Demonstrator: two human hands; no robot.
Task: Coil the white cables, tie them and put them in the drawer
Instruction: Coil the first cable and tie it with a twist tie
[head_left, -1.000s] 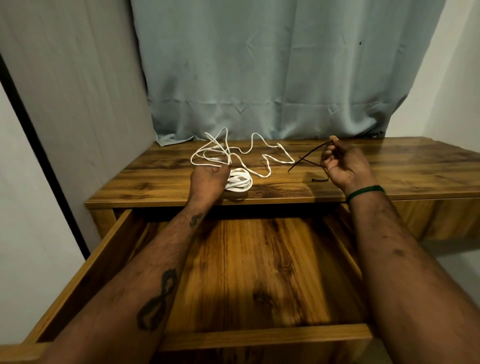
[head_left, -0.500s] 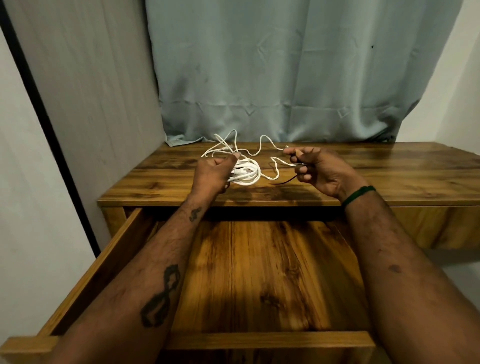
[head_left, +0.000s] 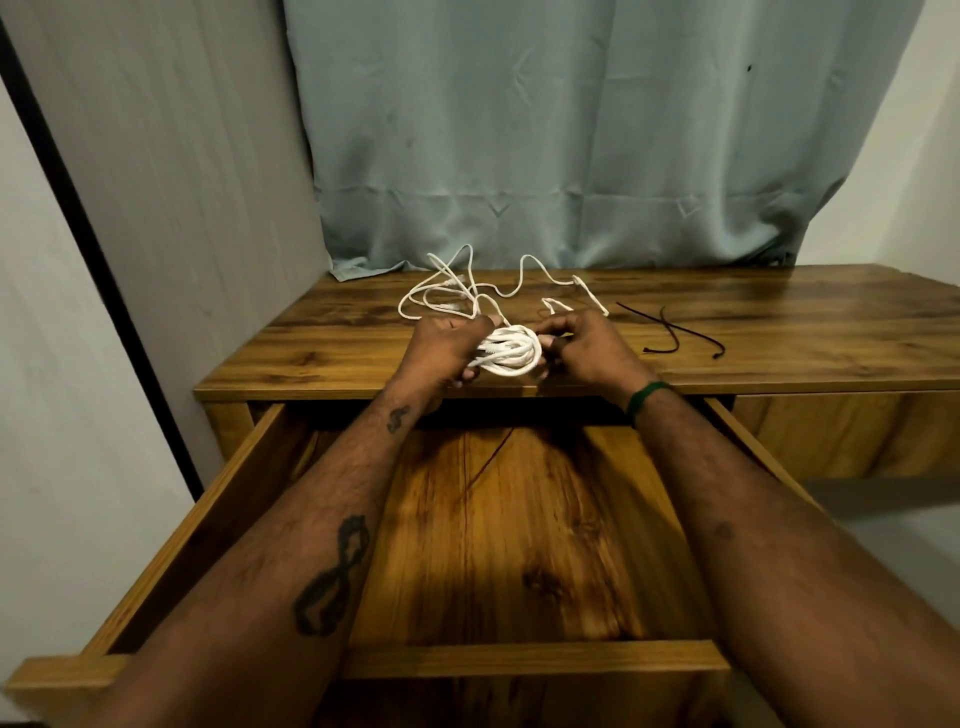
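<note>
A coiled white cable (head_left: 511, 354) is held just above the front of the wooden desk (head_left: 322, 353). My left hand (head_left: 445, 353) grips its left side. My right hand (head_left: 589, 347) pinches at the coil's right side, holding a thin dark tie (head_left: 491, 457) whose loose end dangles over the open drawer (head_left: 519, 660). More white cable (head_left: 452, 291) lies loose and tangled on the desk behind my hands. The drawer is pulled out beneath my forearms, and its bottom holds nothing but the dangling end.
Other dark ties (head_left: 675, 332) lie crossed on the desk to the right of my hands. A grey-blue curtain (head_left: 561, 156) hangs behind the desk, its hem on the back edge. A wall panel (head_left: 171, 208) closes off the left side.
My right hand has come left from the ties to the coil, carrying one tie. My left hand has lifted the coil off the desk, and both hands now meet at it.
</note>
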